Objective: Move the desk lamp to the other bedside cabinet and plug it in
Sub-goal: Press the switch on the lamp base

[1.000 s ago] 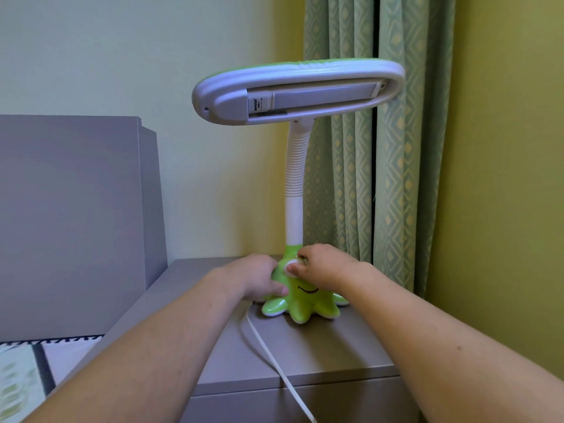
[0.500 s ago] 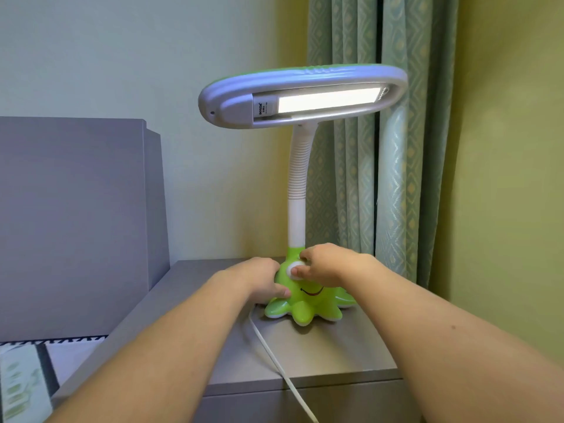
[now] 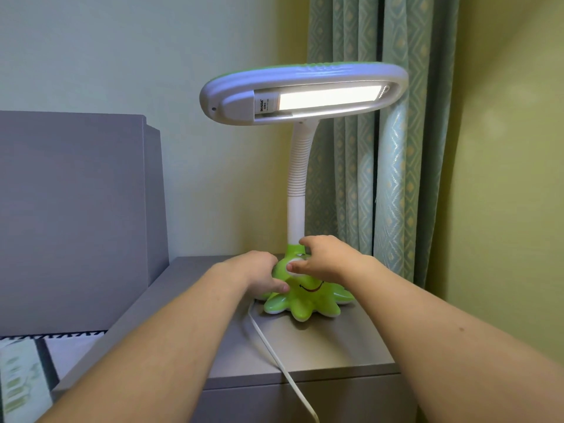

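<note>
From the head view, the desk lamp (image 3: pixel 300 190) stands lit on the bedside cabinet surface (image 3: pixel 320 349). The left hand (image 3: pixel 259 274) cups its green base; the right hand (image 3: pixel 323 259) presses fingers to the white button. Its cord (image 3: pixel 274 355) trails forward; the task looks essentially finished.

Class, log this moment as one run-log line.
green octopus-base desk lamp: lit | grey bedside cabinet: lamp on it | left hand, right hand: on base

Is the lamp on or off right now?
On. The strip in the lamp head glows bright white, while the right hand rests at the white button on its green base.
</note>
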The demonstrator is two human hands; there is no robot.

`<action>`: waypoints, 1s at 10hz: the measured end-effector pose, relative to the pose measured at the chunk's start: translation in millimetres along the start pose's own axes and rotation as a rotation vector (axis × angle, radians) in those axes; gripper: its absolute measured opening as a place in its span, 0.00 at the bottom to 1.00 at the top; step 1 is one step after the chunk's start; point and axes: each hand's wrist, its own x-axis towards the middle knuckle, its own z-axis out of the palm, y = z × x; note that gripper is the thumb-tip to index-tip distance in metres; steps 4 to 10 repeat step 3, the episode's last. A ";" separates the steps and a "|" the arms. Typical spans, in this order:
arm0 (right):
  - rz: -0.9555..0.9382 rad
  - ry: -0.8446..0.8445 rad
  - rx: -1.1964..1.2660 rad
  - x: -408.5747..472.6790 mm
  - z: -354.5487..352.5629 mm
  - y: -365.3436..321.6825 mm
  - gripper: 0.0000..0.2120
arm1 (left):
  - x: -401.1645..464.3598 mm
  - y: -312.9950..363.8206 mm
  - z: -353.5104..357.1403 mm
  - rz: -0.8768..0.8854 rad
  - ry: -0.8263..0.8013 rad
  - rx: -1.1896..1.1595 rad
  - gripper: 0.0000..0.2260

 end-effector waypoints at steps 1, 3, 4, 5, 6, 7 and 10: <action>0.011 0.008 -0.007 -2.2 -0.6 0.9 0.37 | -2.5 -0.7 -2.9 -0.011 0.028 0.022 0.25; 0.003 0.047 -0.001 -4.4 -5.8 1.6 0.37 | -4.2 -0.8 -7.7 -0.037 0.020 0.008 0.31; 0.003 0.047 -0.001 -4.4 -5.8 1.6 0.37 | -4.2 -0.8 -7.7 -0.037 0.020 0.008 0.31; 0.003 0.047 -0.001 -4.4 -5.8 1.6 0.37 | -4.2 -0.8 -7.7 -0.037 0.020 0.008 0.31; 0.003 0.047 -0.001 -4.4 -5.8 1.6 0.37 | -4.2 -0.8 -7.7 -0.037 0.020 0.008 0.31; 0.003 0.047 -0.001 -4.4 -5.8 1.6 0.37 | -4.2 -0.8 -7.7 -0.037 0.020 0.008 0.31; 0.003 0.047 -0.001 -4.4 -5.8 1.6 0.37 | -4.2 -0.8 -7.7 -0.037 0.020 0.008 0.31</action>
